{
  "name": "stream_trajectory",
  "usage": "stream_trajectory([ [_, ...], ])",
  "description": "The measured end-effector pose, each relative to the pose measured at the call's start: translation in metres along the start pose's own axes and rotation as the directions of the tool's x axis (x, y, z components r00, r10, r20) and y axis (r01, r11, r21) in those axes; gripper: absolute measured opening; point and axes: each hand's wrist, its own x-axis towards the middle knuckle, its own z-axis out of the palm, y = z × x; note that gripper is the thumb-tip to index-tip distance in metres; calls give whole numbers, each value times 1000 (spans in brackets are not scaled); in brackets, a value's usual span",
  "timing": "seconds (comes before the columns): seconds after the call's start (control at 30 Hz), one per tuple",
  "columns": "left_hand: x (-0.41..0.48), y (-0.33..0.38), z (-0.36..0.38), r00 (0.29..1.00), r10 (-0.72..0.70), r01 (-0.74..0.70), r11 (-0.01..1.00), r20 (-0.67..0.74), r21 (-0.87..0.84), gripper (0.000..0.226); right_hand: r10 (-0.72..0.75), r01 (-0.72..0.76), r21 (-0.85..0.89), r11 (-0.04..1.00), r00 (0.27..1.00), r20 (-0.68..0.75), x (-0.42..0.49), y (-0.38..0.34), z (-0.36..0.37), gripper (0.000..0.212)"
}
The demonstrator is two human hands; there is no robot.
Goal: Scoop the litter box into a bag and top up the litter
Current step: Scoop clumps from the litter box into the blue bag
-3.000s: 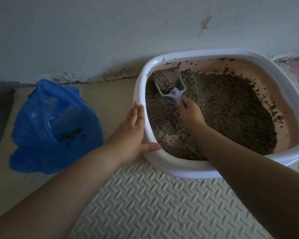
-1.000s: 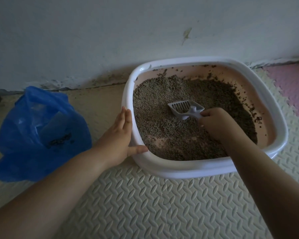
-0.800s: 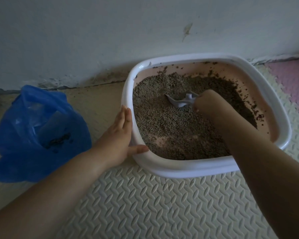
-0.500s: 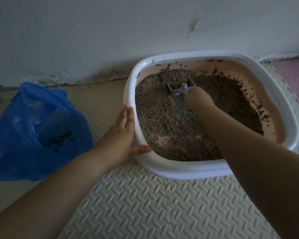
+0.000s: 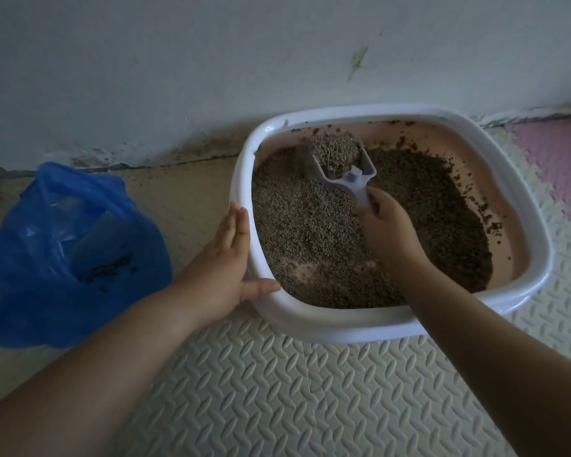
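A white-rimmed litter box (image 5: 310,328) with a pink inside holds brown-grey litter (image 5: 314,232) on the floor mat. My right hand (image 5: 384,225) grips the handle of a pale scoop (image 5: 350,174) near the box's far left corner; the scoop carries a heap of litter. My left hand (image 5: 223,268) rests flat against the box's left outer wall, fingers straight, thumb on the rim. An open blue plastic bag (image 5: 63,255) stands to the left, with a few dark clumps inside.
A white wall (image 5: 211,61) rises right behind the box, with dirt along its base. The floor is covered by cream ridged foam mats (image 5: 294,390), with a pink mat (image 5: 554,159) at the far right.
My right hand has dug the scoop through the litter toward the far left corner and raised it heaped with litter. My left hand has stayed on the box's side.
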Motion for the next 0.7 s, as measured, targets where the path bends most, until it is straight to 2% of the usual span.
stream_trajectory([
  [0.2, 0, 1, -2, 1000, -2, 1, 999, 20, 46, 116, -136, 132, -91, 987, 990, -32, -52, -5, -13, 36],
  [0.7, 1, 0, -3, 999, -5, 3, 999, 33, 42, 118, 38, -45, 168, 985, 998, 43, -67, -3, -16, 43],
])
